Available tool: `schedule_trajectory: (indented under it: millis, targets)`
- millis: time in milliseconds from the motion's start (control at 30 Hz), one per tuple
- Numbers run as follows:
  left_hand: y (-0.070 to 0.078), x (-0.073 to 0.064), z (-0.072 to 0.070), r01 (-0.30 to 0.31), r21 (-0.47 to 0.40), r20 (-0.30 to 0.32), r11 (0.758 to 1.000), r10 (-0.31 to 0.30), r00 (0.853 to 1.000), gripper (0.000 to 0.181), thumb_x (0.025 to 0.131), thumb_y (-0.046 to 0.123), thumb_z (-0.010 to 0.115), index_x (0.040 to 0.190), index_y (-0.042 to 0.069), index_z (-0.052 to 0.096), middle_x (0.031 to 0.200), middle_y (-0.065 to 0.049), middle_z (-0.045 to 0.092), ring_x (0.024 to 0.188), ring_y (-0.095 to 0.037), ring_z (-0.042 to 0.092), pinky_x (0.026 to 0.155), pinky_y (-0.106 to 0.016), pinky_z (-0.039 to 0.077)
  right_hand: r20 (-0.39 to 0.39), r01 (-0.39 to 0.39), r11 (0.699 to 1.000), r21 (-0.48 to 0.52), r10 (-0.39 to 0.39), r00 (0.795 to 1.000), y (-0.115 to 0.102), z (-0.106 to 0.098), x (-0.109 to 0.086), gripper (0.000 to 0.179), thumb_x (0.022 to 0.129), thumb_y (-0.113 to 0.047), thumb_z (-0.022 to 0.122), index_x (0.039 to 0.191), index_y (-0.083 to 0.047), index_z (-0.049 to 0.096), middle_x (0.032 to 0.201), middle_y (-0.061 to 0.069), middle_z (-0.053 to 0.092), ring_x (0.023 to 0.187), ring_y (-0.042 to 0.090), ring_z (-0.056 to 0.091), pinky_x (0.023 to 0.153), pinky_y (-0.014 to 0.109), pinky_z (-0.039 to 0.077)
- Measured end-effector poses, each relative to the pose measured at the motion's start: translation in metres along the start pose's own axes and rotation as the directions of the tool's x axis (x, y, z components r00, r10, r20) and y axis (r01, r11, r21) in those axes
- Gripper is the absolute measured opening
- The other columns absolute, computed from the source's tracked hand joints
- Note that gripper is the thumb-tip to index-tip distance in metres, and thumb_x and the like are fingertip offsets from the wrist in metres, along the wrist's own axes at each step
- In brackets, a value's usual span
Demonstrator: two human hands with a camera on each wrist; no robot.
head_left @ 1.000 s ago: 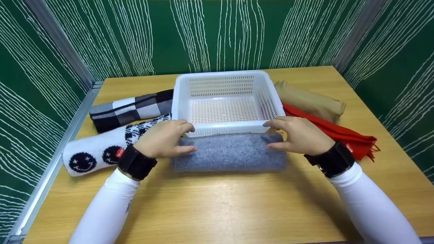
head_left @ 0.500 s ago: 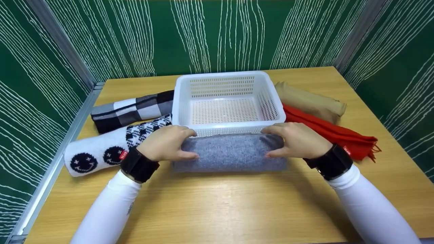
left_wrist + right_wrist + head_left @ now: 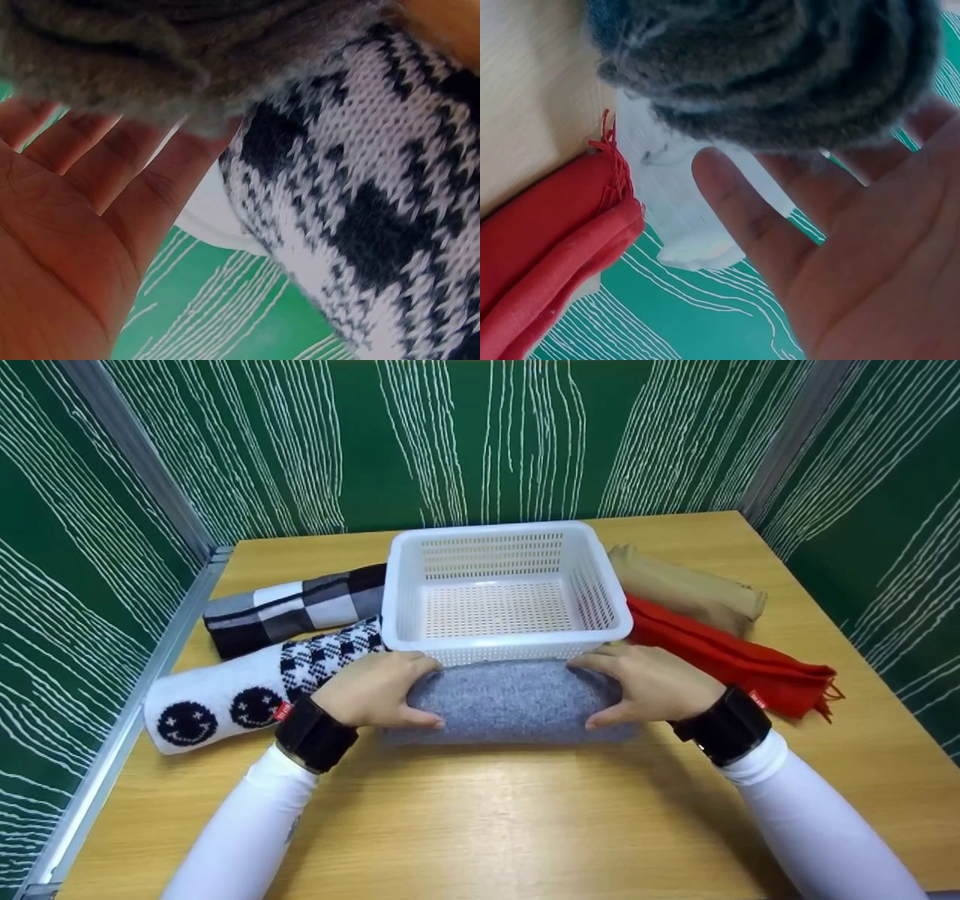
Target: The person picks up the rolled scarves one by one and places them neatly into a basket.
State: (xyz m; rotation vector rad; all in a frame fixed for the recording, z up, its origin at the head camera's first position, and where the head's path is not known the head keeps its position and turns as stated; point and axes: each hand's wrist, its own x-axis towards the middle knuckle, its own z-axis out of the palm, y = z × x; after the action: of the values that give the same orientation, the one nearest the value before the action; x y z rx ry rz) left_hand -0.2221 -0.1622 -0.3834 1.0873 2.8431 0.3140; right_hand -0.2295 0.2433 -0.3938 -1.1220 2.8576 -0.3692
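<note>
The grey cloth roll was lying crosswise in the middle of the desk. The white basket was just behind it, at 12 o'clock. Both hands gripped the roll: the left hand near its 9 o'clock end, the right hand near its 3 o'clock end, each w/ the thumb on the near face and the other fingers at the far side. How firm the squeeze was, I could not tell; also unclear if the roll rested on the desk or was a bit up.

To do this hold well, imo, the pressure had to be equal L & R, bc otherwise one end could slip or tilt. The R wrist view showed folded layers at the roll's end, so thumbs and fingers needed to keep these together. The cloth was prob. soft and could sag at centre, so it was better to keep both hands level & move them at the same time. The basket's near side was v. close to the fingers, so a bump was possible.

Seen from the roll, the white knit roll w/ smiley faces lay at approx. 9 o'clock, next to the left hand, so care was needed not to drag it. The checked cloth roll was at 10, the tan cloth roll at 2, the red cloth btwn 2 and 3.
</note>
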Motion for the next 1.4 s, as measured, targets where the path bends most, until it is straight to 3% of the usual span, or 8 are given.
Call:
schedule_trajectory:
  millis: [300, 700, 1067, 1400]
  targets:
    - [-0.001, 0.002, 0.002, 0.014, -0.011, 0.026, 1.000, -0.014, 1.000, 0.088, 0.087, 0.063, 0.083, 0.152, 0.009, 0.059, 0.145, -0.011, 0.069, 0.128, -0.032, 0.069, 0.114, -0.052, 0.055, 0.026, 0.009, 1.000, 0.003, -0.009, 1.000, 0.001, 0.004, 0.004, 0.093, 0.079, -0.046, 0.096, 0.156, -0.008, 0.059, 0.159, 0.016, 0.058, 0.147, 0.039, 0.055, 0.120, 0.062, 0.048]
    - [-0.002, 0.007, 0.008, 0.041, -0.023, 0.065, 0.999, -0.040, 0.997, 0.101, 0.084, 0.069, 0.083, 0.161, 0.012, 0.051, 0.157, -0.012, 0.061, 0.140, -0.034, 0.062, 0.121, -0.054, 0.049, 0.027, 0.030, 0.998, 0.055, -0.031, 0.999, 0.005, 0.008, 0.007, 0.105, 0.077, -0.041, 0.098, 0.164, -0.012, 0.047, 0.163, 0.015, 0.053, 0.147, 0.039, 0.053, 0.122, 0.063, 0.045]
    - [-0.002, 0.011, 0.017, 0.021, -0.019, 0.093, 1.000, -0.020, 0.996, 0.108, 0.083, 0.068, 0.085, 0.164, 0.009, 0.045, 0.158, -0.016, 0.058, 0.143, -0.037, 0.059, 0.122, -0.054, 0.048, 0.070, 0.009, 0.992, 0.126, -0.018, 0.997, 0.005, 0.018, 0.011, 0.112, 0.079, -0.037, 0.098, 0.169, -0.015, 0.037, 0.172, 0.017, 0.041, 0.144, 0.044, 0.056, 0.119, 0.066, 0.047]
    - [-0.001, 0.012, 0.027, 0.032, -0.012, 0.116, 0.999, -0.030, 0.993, 0.117, 0.076, 0.066, 0.090, 0.166, 0.009, 0.041, 0.158, -0.017, 0.058, 0.141, -0.039, 0.060, 0.121, -0.056, 0.048, 0.075, 0.001, 0.992, 0.129, -0.011, 0.997, 0.005, 0.027, 0.010, 0.113, 0.074, -0.037, 0.101, 0.165, -0.008, 0.042, 0.159, 0.021, 0.054, 0.138, 0.044, 0.060, 0.118, 0.065, 0.048]
